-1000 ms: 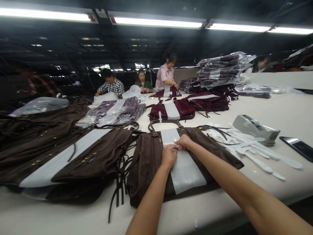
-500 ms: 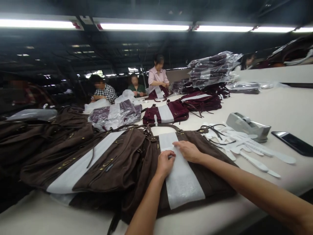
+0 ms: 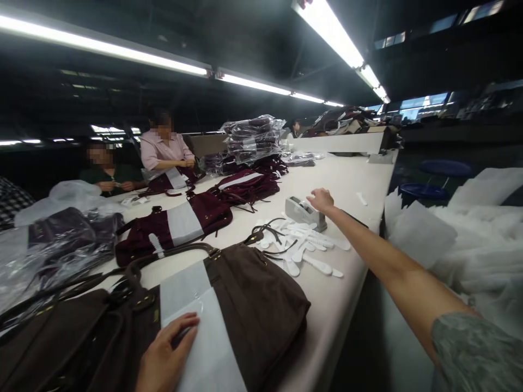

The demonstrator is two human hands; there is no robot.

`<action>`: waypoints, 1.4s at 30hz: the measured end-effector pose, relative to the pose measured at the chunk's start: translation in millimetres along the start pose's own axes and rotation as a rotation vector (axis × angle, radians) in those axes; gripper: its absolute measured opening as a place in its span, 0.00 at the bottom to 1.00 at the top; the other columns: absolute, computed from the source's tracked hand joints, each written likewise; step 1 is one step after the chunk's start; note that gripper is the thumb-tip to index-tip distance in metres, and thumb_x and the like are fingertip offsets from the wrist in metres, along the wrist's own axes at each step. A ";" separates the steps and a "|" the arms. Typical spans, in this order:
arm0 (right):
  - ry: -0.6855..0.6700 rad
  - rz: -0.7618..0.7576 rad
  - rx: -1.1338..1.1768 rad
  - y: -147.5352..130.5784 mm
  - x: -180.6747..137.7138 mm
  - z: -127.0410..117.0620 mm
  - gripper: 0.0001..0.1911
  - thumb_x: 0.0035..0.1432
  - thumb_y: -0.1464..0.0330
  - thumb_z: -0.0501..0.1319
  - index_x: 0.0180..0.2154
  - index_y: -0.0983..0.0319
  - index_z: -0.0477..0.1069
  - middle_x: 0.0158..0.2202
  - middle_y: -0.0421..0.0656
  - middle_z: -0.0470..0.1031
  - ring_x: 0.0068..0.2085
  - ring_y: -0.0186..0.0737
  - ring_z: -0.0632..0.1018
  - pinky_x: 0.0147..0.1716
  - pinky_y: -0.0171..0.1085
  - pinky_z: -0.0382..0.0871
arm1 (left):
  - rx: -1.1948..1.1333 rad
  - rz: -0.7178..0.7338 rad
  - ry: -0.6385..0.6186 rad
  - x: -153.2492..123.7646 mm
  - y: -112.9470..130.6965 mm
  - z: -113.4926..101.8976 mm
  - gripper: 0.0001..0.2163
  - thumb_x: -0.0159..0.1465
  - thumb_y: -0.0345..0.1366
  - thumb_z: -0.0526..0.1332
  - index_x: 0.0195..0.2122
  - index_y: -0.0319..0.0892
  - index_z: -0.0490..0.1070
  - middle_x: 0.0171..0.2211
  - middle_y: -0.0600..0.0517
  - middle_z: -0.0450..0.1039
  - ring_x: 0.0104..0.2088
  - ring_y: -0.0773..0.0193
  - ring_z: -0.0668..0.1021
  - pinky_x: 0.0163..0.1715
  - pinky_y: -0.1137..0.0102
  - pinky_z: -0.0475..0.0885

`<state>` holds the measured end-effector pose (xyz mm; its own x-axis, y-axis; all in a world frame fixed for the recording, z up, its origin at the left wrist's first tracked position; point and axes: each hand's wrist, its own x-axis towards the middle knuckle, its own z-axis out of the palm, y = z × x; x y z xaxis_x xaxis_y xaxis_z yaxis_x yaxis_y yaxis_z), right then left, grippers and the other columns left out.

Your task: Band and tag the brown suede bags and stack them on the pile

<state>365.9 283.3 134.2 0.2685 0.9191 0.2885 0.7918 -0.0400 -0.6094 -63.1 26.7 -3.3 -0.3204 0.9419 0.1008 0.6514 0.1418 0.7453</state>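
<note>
Some clear plastic [image 3: 24, 258] is holding a purple bag [image 3: 61, 226]. Left hand [image 3: 167, 348] is resting open on the white band [image 3: 218, 337] around the brown bag [image 3: 261, 305], up front. Tape dispenser [image 3: 308, 218] is sitting by the right hand [image 3: 321, 200], can't tell its grip tbh.

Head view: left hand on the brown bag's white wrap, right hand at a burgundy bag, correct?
Not quite: the right hand is at the grey tape dispenser, as the head view shows; the left hand is on the white wrap.
</note>
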 end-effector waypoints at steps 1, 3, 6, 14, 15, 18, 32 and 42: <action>-0.046 0.079 0.008 15.6 11.5 -5.4 0.12 0.56 0.68 0.65 0.39 0.71 0.76 0.44 0.59 0.75 0.51 0.53 0.73 0.49 0.45 0.68 | 0.011 -0.015 -0.011 -0.1 1.9 -1.6 0.16 0.45 0.53 0.60 0.30 0.52 0.79 0.44 0.55 0.79 0.48 0.48 0.78 0.55 0.57 0.70; -0.163 0.201 0.047 39.1 28.3 -9.6 0.11 0.53 0.66 0.68 0.30 0.70 0.76 0.32 0.55 0.77 0.38 0.47 0.77 0.37 0.41 0.72 | 0.024 -0.051 -0.017 0.0 4.3 -2.9 0.17 0.44 0.54 0.60 0.29 0.53 0.79 0.44 0.56 0.79 0.49 0.48 0.78 0.56 0.57 0.70; -0.295 0.297 0.119 56.6 42.0 -7.4 0.12 0.50 0.66 0.70 0.25 0.69 0.74 0.24 0.48 0.74 0.27 0.36 0.72 0.26 0.35 0.70 | 0.021 -0.095 0.005 1.0 3.8 -1.4 0.18 0.43 0.55 0.59 0.28 0.53 0.79 0.44 0.56 0.79 0.50 0.46 0.77 0.57 0.55 0.68; -0.253 0.288 0.281 58.0 45.0 -5.0 0.09 0.42 0.76 0.73 0.24 0.68 0.73 0.23 0.42 0.73 0.25 0.30 0.69 0.22 0.28 0.63 | -0.010 -0.138 -0.002 -0.5 12.0 -2.0 0.19 0.39 0.56 0.60 0.28 0.54 0.79 0.44 0.56 0.79 0.52 0.45 0.76 0.62 0.52 0.61; -0.232 0.257 0.311 57.9 42.4 -7.8 0.08 0.44 0.75 0.72 0.25 0.68 0.74 0.24 0.42 0.74 0.26 0.30 0.70 0.23 0.28 0.63 | -0.008 -0.141 -0.005 -0.8 13.6 -2.6 0.19 0.39 0.56 0.60 0.28 0.54 0.79 0.44 0.56 0.79 0.52 0.45 0.76 0.62 0.52 0.62; -0.193 0.171 0.382 61.3 30.5 -16.8 0.05 0.49 0.73 0.70 0.26 0.68 0.76 0.26 0.43 0.76 0.27 0.28 0.71 0.24 0.26 0.62 | -0.005 -0.140 -0.013 -1.3 16.0 -3.4 0.20 0.39 0.56 0.60 0.28 0.54 0.80 0.44 0.55 0.79 0.52 0.45 0.76 0.61 0.53 0.62; -0.005 0.187 0.195 123.3 -16.2 5.9 0.08 0.48 0.68 0.66 0.21 0.65 0.76 0.24 0.45 0.77 0.30 0.39 0.77 0.32 0.32 0.69 | -0.050 -0.076 -0.026 1.7 1.9 -0.8 0.19 0.43 0.55 0.62 0.30 0.50 0.80 0.45 0.52 0.78 0.52 0.45 0.76 0.61 0.51 0.63; -0.202 0.075 0.667 13.0 -108.1 24.9 0.13 0.49 0.65 0.69 0.36 0.68 0.79 0.30 0.50 0.79 0.32 0.40 0.78 0.34 0.37 0.73 | -0.113 0.122 0.108 -18.9 13.0 12.8 0.07 0.55 0.29 0.63 0.30 0.46 0.80 0.40 0.50 0.78 0.46 0.59 0.77 0.55 0.60 0.68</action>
<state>333.5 193.2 76.7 0.1509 0.9806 0.1250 0.2524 0.0840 -0.9640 -39.8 14.7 -4.0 -0.3196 0.9111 0.2605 0.6107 -0.0122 0.7918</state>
